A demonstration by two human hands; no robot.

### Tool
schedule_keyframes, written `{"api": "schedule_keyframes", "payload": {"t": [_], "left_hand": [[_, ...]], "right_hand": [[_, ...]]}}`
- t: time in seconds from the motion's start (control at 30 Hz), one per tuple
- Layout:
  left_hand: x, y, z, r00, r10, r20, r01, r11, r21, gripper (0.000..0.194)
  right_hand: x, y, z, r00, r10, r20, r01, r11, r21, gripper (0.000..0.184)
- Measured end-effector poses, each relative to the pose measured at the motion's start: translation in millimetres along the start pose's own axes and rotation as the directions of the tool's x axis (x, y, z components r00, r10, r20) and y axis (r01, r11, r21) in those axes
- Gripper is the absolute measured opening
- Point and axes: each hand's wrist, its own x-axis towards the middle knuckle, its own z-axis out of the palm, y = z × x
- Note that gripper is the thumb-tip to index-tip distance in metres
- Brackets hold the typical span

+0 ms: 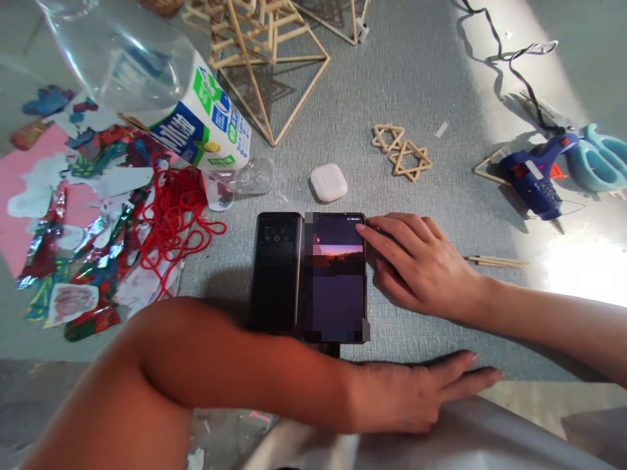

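A folding phone (337, 277) lies open on the grey table, its lit screen showing a sunset picture, with its black cover half (275, 267) to the left. My right hand (416, 264) rests beside the phone's right edge, fingers stretched out, the index fingertip touching the screen's upper right corner. My left forearm crosses in front of the phone. My left hand (416, 395) lies flat and open at the table's near edge, holding nothing.
A white earbud case (328, 182) and two stick stars (401, 149) lie beyond the phone. A plastic bottle (161, 85), red string (176, 215) and foil paper scraps (73, 215) are at left. Stick frames (264, 52) stand behind. A blue glue gun (536, 173), its black cord and loose sticks (494, 262) are at right.
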Motion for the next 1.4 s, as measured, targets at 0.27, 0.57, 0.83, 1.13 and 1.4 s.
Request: {"api": "schedule_keyframes", "payload": {"t": [0.27, 0.57, 0.83, 1.13, 1.4], "left_hand": [[-1.3, -0.6, -0.5, 0.998, -0.052, -0.029, 0.051, 0.998, -0.036, 0.051], [-1.3, 0.5, 1.3, 0.997, -0.070, -0.046, 0.068, 0.997, -0.029, 0.046], [-0.6, 0.8, 0.3, 0.997, -0.057, -0.042, 0.056, 0.998, -0.029, 0.049], [-0.8, 4.2, 2.0, 0.999, -0.040, -0.030, 0.039, 0.999, -0.028, 0.049], [-0.3, 1.7, 1.7, 0.999, -0.032, -0.019, 0.032, 0.999, -0.005, 0.051]], "right_hand": [[-0.1, -0.1, 0.0, 1.000, 0.002, 0.000, -0.002, 1.000, 0.007, 0.058], [0.9, -0.5, -1.2, 1.000, -0.007, -0.001, 0.007, 1.000, -0.003, 0.054], [-0.2, 0.0, 0.0, 1.000, 0.008, 0.002, -0.008, 1.000, 0.017, 0.059], [-0.2, -0.1, 0.1, 1.000, 0.002, -0.003, -0.002, 1.000, 0.010, 0.056], [0.3, -0.4, -0.3, 1.000, 0.003, -0.004, -0.002, 1.000, 0.010, 0.055]]}}
